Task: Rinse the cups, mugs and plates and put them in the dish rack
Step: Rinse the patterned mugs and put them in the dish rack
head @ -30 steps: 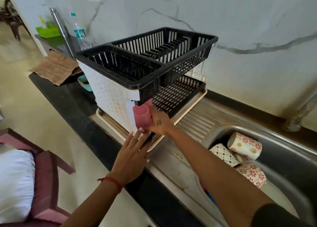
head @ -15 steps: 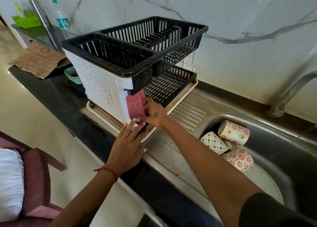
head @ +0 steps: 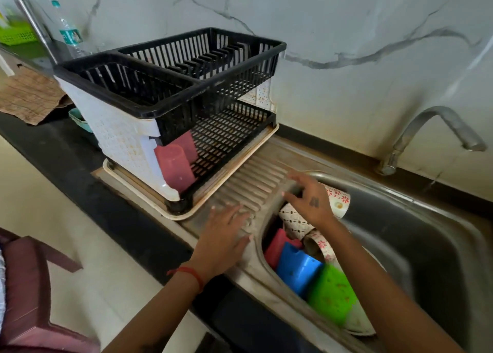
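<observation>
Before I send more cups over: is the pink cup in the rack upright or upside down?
Upside down, apparently. The pink cup stands on the dish rack's lower shelf, closed end up, no opening visible.

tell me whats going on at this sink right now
A person is working through dishes. A pink cup stands upside down on the lower shelf of the dish rack. Neither hand holds anything: the left hand is spread over the ribbed drainboard, and the right hand reaches over the sink. In the sink lie patterned mugs, a blue cup and a green cup.
</observation>
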`<state>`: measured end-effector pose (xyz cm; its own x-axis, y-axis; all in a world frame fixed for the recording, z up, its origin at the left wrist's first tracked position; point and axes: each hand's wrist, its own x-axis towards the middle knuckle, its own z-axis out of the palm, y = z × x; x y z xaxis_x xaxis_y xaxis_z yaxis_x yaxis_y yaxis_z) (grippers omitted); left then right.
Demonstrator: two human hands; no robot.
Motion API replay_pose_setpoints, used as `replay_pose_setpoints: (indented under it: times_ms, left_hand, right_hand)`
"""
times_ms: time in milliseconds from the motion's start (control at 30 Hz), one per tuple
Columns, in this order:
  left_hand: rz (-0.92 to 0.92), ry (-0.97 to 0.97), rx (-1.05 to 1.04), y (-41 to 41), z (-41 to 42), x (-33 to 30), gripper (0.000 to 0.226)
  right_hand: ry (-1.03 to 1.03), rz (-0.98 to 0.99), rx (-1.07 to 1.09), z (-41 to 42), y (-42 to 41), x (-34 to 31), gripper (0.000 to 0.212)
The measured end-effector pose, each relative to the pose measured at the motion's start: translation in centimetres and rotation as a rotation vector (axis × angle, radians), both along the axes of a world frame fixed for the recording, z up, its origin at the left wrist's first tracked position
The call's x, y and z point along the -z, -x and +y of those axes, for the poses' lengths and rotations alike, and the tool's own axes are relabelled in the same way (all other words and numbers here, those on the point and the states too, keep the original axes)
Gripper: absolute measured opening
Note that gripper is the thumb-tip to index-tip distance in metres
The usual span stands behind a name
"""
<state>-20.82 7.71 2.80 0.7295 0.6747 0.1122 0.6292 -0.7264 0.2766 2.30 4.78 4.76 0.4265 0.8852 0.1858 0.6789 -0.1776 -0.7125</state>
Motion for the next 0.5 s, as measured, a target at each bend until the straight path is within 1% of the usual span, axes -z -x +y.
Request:
replay_pose_setpoints:
  times_ms: [67, 167, 233, 267, 333, 500]
  left_hand:
    - [0.073, 0.049, 0.042, -2.2, -1.2, 0.6, 0.056]
    - [0.149, 0.184, 0.042, -4.5, -2.6, 1.6, 0.059]
    - [0.235, 0.237, 0.034, -5.1, -3.3, 2.5, 0.061]
    - [0.283, 0.224, 0.038, -5.2, -3.6, 2.9, 0.062]
    - [0.346, 0.168, 0.047, -5.1, -3.9, 3.5, 0.065]
    - [0.333, 0.192, 0.027, -5.1, -3.7, 4.0, 0.07]
  right_hand:
    - [0.196, -0.078, 0.108, -2.3, -2.7, 2.1, 0.055]
    - [0.558, -0.144, 0.167, -5.2, -4.9, 5.1, 0.08]
    - [0.683, -0.123, 0.177, -6.7, -5.5, 6.6, 0.095]
    - [0.701, -0.091, 0.17, -7.2, -5.5, 7.2, 0.1]
    - [0.658, -0.044, 0.163, -7.8, -5.4, 8.1, 0.104]
    - [0.637, -0.12, 0.157, -7.9, -6.1, 8.2, 0.1]
